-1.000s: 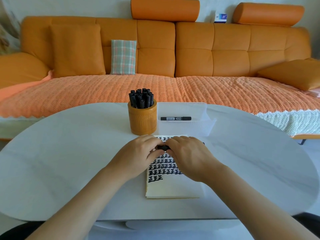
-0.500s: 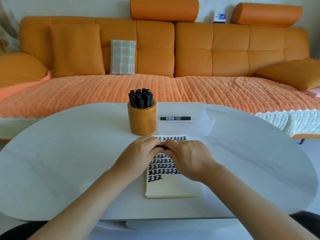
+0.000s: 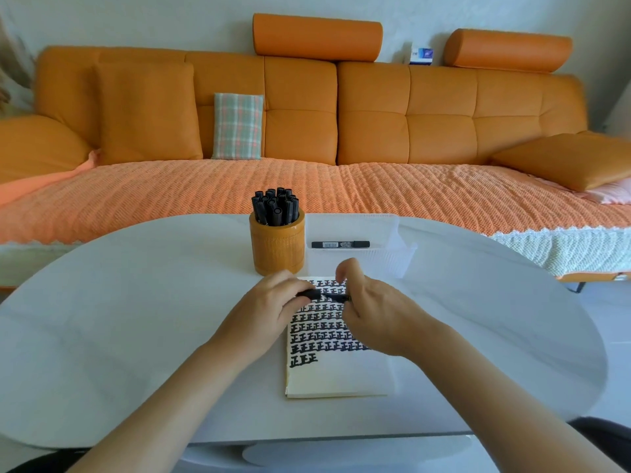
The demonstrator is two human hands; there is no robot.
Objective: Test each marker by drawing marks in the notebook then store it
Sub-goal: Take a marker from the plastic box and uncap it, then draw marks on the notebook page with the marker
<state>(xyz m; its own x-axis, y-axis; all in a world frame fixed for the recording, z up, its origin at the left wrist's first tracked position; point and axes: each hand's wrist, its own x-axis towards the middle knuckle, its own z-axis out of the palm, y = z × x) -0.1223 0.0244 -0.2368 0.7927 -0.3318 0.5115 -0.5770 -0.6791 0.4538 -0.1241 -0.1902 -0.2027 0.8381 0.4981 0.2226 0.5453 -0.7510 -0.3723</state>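
Here, in the head view, the left hand (image 3: 269,312) and the right hand (image 3: 379,317) each hold one end of a black marker (image 3: 326,296) just above the notebook (image 3: 338,377), whose page carries rows of the character 正. Another marker (image 3: 340,244) lies in the clear tray (image 3: 396,261); its white barcode label is too small to read. The fingers hide whether the held marker is capped.
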